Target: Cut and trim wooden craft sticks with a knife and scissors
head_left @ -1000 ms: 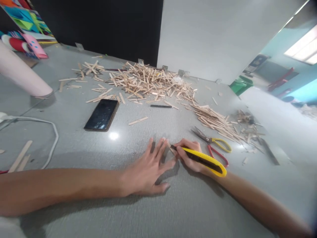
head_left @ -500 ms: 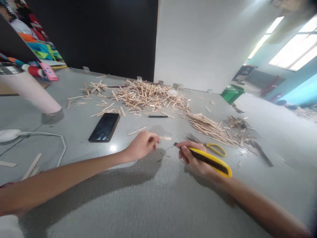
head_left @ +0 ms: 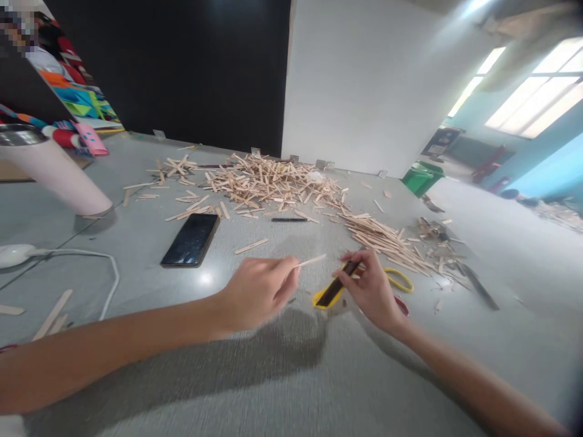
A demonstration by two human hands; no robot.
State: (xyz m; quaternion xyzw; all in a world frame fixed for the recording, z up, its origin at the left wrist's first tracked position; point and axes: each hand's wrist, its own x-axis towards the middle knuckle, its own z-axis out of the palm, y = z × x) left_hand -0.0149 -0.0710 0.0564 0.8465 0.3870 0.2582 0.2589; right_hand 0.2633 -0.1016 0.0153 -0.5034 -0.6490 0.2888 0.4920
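My left hand [head_left: 259, 288] is closed, pinching a thin pale wooden stick [head_left: 313, 261] between thumb and fingers, with its free end pointing right. A yellow and black utility knife [head_left: 331, 291] is in the closed fingers of my right hand [head_left: 374, 294]. One yellow end of it points down and left, towards the left hand; whether the blade is out I cannot see. Behind the right hand lie scissors, mostly hidden, with a yellow handle loop [head_left: 399, 280] showing. A reddish loop [head_left: 401, 306] peeks out beside the wrist.
A heap of wooden sticks [head_left: 273, 182] spreads across the back of the grey table, with a neater row [head_left: 382, 240] to its right. At left are a phone [head_left: 191, 240], a pink bottle [head_left: 59, 173] and a white cable [head_left: 112, 273]. A metal strip [head_left: 478, 285] lies far right.
The utility knife has swung round in my right hand, from pointing back over the wrist to pointing down-left. My left hand has come slightly nearer, with the stick now tilted up.
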